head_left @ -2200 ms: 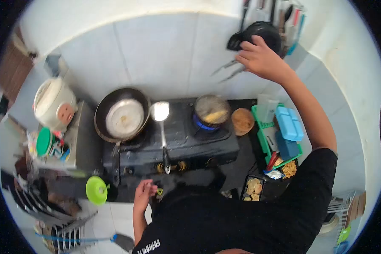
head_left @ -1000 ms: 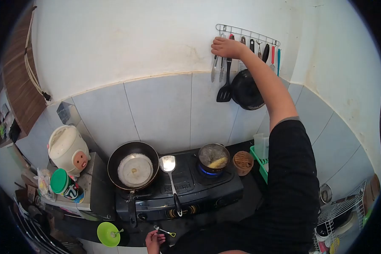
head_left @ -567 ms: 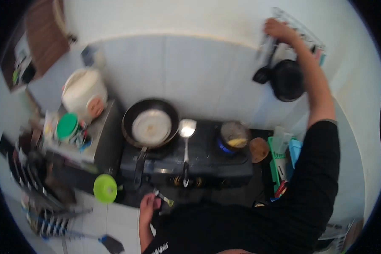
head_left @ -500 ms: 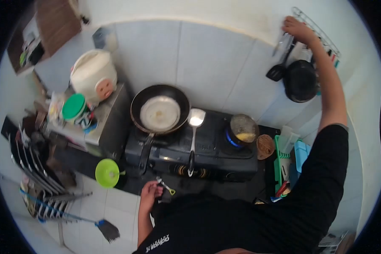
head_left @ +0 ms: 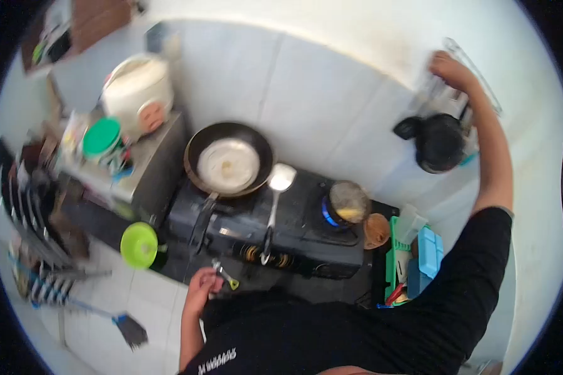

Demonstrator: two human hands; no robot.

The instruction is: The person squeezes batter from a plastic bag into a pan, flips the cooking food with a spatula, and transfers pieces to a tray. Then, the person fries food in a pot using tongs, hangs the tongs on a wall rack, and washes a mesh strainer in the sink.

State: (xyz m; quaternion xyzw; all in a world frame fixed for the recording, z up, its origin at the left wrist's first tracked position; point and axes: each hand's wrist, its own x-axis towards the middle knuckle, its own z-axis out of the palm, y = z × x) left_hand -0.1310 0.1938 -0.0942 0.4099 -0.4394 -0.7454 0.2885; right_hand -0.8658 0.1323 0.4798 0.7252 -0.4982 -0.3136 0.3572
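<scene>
Head view: curling right fingers (head_left: 438, 64) at the wall rack (head_left: 476, 72), hiding any hold; bending left fingers (head_left: 205, 276) half open beside a small yellow-ended utensil (head_left: 233, 283) on the table (head_left: 179, 265); wearing a black "adidas" shirt (head_left: 356, 337).

Black spatula (head_left: 408, 127), lime-green bowl (head_left: 139, 245), light-blue box (head_left: 430, 251), green basket (head_left: 391, 269), cream rice cooker (head_left: 129, 94)

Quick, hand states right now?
Left hand: beside the small silver utensil with yellow-green handle; grip cannot be told.
Right hand: up at the silver wire wall rack; blur hides its grip.
</scene>
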